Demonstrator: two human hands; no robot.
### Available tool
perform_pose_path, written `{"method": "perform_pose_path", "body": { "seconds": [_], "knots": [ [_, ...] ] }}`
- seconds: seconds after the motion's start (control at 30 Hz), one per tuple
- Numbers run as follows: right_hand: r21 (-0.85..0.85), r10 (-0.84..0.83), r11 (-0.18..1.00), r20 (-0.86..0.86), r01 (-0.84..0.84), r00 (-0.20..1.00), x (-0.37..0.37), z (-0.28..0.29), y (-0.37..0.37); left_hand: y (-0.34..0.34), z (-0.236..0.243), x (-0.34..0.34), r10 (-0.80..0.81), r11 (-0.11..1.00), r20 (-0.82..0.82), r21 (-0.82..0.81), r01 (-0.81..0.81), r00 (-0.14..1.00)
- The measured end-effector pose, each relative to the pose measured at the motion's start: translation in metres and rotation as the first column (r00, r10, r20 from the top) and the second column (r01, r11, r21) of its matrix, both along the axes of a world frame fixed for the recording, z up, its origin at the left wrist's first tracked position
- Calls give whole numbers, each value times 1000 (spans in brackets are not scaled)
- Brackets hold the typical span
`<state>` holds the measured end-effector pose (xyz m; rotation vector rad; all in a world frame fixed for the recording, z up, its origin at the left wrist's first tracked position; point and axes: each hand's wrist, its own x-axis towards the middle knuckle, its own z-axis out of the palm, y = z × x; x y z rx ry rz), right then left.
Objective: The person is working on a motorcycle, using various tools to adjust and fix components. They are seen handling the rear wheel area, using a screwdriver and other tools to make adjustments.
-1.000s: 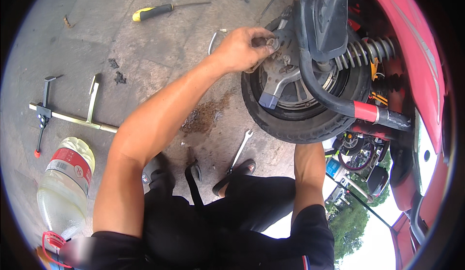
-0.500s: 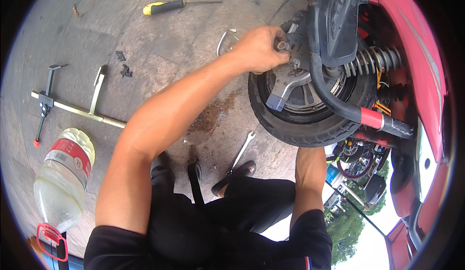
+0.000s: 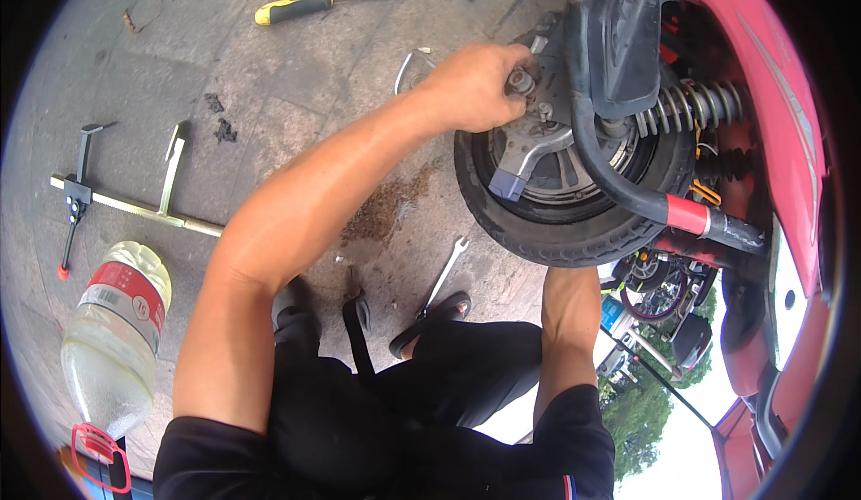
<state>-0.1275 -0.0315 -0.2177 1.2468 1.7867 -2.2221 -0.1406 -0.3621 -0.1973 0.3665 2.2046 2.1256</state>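
Along the right side stands a red motor scooter (image 3: 769, 78), its body panel bent by the lens. To the left of that panel is its wheel (image 3: 574, 247), a black tyre around a grey rim. A curved black tube (image 3: 619, 195) crosses in front of the wheel, and a coil-spring shock absorber (image 3: 691, 108) sits at its far right.

On the left, a long bar tool like a clamp (image 3: 134, 208) lies on the paving; nearer is a large clear plastic bottle (image 3: 109, 347) with a red label and handle. Far off, left of the wheel, lies a screwdriver (image 3: 298, 9) with a yellow and black handle. Between the wheel and the person's sandal (image 3: 430, 325) is an open-ended wrench (image 3: 446, 276).

The left hand (image 3: 491, 87) reaches to the hub area, thumb and fingers curled around a nut-like metal fitting (image 3: 520, 80) beside a dusty grey plate (image 3: 554, 87). Whether the fitting is threaded on or loose, I cannot tell. The right forearm (image 3: 571, 321) runs up behind the tyre, which hides the right hand, so its grip cannot be told.

The step in hand seems to be finger work on this fastener, on or off unclear. The next move likely calls for a square, steady fingertip turn with the wheel held still.
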Motion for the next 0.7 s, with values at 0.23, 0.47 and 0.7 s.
{"method": "perform_pose_path", "body": {
  "seconds": [0.23,0.47,0.7],
  "knots": [
    [13,3,1000,19,-3,1000,3,-3,0,-6,2,0,-69,996,70,-44,72,995],
    [21,-15,1000,29,14,999,11,-12,21,-1,5,-3,-93,994,252,82,74,963],
    [194,-152,976,291,97,945,96,12,61,-34,46,41,263,965,414,-103,-242,872]
  ]
}}
